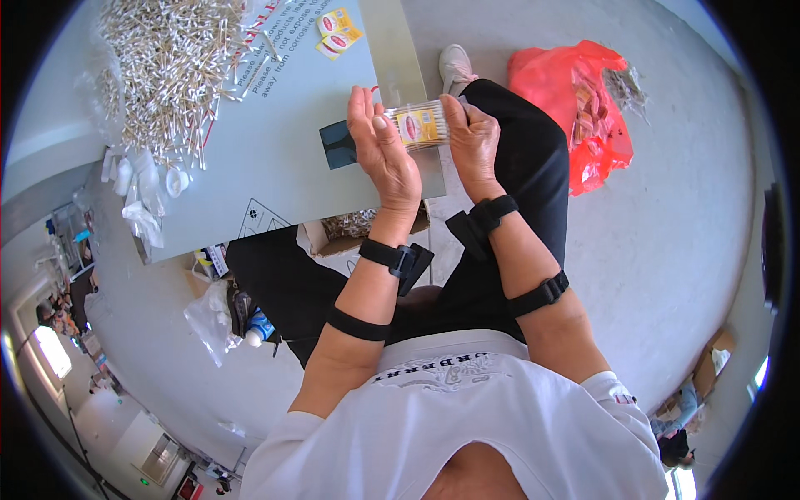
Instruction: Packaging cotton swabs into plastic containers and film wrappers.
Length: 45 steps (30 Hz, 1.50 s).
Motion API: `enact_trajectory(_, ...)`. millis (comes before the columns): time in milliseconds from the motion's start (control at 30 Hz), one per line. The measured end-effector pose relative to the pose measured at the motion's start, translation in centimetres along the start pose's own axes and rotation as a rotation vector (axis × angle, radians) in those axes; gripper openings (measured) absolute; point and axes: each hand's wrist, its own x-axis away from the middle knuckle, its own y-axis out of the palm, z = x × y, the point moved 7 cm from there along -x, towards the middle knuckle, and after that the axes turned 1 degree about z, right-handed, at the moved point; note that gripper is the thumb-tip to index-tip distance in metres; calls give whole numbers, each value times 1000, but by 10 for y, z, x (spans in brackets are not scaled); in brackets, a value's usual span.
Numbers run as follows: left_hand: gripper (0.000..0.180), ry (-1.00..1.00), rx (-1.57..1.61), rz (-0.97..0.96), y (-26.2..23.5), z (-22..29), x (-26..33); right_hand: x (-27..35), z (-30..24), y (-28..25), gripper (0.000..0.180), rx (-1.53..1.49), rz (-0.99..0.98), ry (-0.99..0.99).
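Above the table's near right corner, a clear pack of cotton swabs (419,125) with a yellow label lies level between my hands. My right hand (472,137) is closed round its right end, thumb on top. At the pack's left end, my left hand (383,154) has its fingers stretched out and its palm side against the pack; the exact contact is partly hidden by the thumb. A dark flat card-like piece (337,145) lies on the table beside my left fingers. Farther back are several yellow labels (337,33), like the one in the pack.
A large heap of loose cotton swabs (171,71) covers the far left of the grey table (275,175). Crumpled clear plastic (143,196) and a white roll (177,182) sit near its left edge. Under the table stands a cardboard box (337,244). A red plastic bag (533,75) rests on the floor.
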Motion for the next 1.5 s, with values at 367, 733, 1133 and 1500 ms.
enact_trajectory(367, 66, -40, 115, -47, -6, -5, -7, 19, 31, 26, 34, -881, -325, 682)
enact_trajectory(733, 63, 62, -143, -178, 11, 3, 6, 6, 14, 10, 50, -243, -64, 195)
enact_trajectory(1133, 67, -118, 263, -69, -11, -15, -6, -3, -92, -27, 47, 348, -80, -579)
enact_trajectory(1500, 71, -115, 216, -96, -3, -9, -5, 8, -91, 17, 56, 591, -605, -820)
